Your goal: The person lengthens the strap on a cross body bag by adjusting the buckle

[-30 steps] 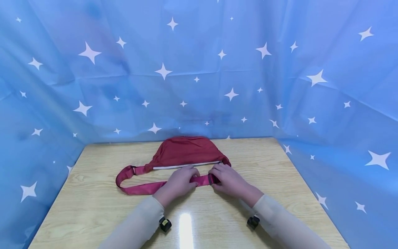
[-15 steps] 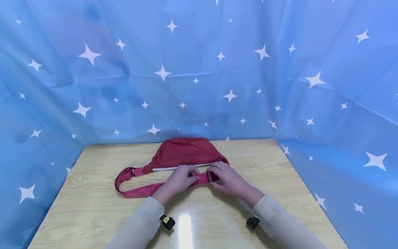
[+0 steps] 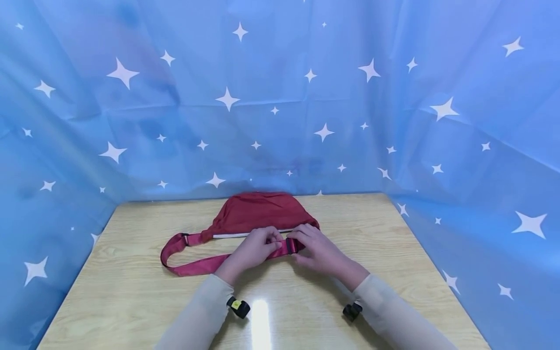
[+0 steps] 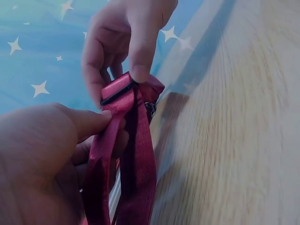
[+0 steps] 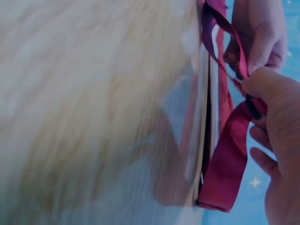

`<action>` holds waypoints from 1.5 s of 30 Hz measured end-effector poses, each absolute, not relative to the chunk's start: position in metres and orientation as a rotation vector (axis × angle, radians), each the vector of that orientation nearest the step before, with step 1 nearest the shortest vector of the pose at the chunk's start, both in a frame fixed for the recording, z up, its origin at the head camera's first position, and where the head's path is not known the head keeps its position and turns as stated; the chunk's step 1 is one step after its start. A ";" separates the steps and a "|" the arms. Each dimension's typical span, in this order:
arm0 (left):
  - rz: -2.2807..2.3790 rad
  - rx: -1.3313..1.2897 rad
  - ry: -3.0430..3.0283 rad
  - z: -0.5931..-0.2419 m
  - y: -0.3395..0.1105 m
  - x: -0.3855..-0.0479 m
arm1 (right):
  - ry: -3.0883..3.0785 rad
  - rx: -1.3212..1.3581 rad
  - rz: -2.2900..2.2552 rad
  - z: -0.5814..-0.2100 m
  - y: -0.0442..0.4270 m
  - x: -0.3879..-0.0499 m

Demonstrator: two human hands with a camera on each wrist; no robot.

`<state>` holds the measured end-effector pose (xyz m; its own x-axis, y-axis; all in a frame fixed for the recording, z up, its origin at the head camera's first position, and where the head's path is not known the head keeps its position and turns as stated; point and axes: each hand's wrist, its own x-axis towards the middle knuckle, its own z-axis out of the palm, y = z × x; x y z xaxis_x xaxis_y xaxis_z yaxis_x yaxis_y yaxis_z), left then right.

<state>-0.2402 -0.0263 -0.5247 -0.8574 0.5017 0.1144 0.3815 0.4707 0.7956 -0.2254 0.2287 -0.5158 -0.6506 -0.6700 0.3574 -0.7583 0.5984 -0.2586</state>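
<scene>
While my forearms reach in from the near side of the table (image 3: pixel 385 233), both hands meet at the strap (image 3: pixel 197 266) of a red waist bag (image 3: pixel 262 211). Bag lies by the table's far edge, about mid-width, its rounded side towards the backdrop (image 3: pixel 280 97), a pale zip (image 3: pixel 229 236) along the side facing me. Strap leaves the bag's left end, passes a dark slider (image 3: pixel 185 239), bends round in a loop and comes back in front of the bag to my fingers.

Left hand (image 3: pixel 251 250): thumb and forefinger pinched on the strap, just left of a black buckle (image 3: pixel 290 246). Remaining fingers curl behind the webbing, partly hidden by it. Right hand (image 3: pixel 319 250): thumb at the buckle, fingers bent round its far side, gripping buckle and webbing together. Seen from my left wrist, two lengths of strap run side by side, with a small metal piece (image 4: pixel 150 108) just beside one. Seen from my right wrist, a wide stretch of strap extends from those fingers; whether its end touches the wood I cannot tell.

Pale sleeves (image 3: pixel 197 306) cover both forearms. Black device (image 3: pixel 238 307) at the left wrist, yellow patch on it; dark device (image 3: pixel 352 312) at the right. Backdrop blue, with white four-pointed stars. Bright reflection (image 3: pixel 261 323) on the wood grain between my arms.
</scene>
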 end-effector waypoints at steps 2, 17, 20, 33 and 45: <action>1.374 0.763 2.547 -0.523 -0.025 -0.240 | -2.596 1.195 0.606 -0.515 0.227 -0.226; 1.373 0.711 2.576 -0.516 -0.058 -0.243 | -2.574 1.107 0.854 -0.511 0.225 -0.229; 1.373 0.754 2.564 -0.514 -0.055 -0.245 | -2.587 1.117 0.894 -0.510 0.223 -0.230; 1.453 0.697 2.540 -0.520 -0.045 -0.249 | -2.625 1.079 1.282 -0.500 0.218 -0.238; 1.633 0.681 2.445 -0.515 -0.039 -0.243 | -2.666 1.101 1.185 -0.493 0.205 -0.243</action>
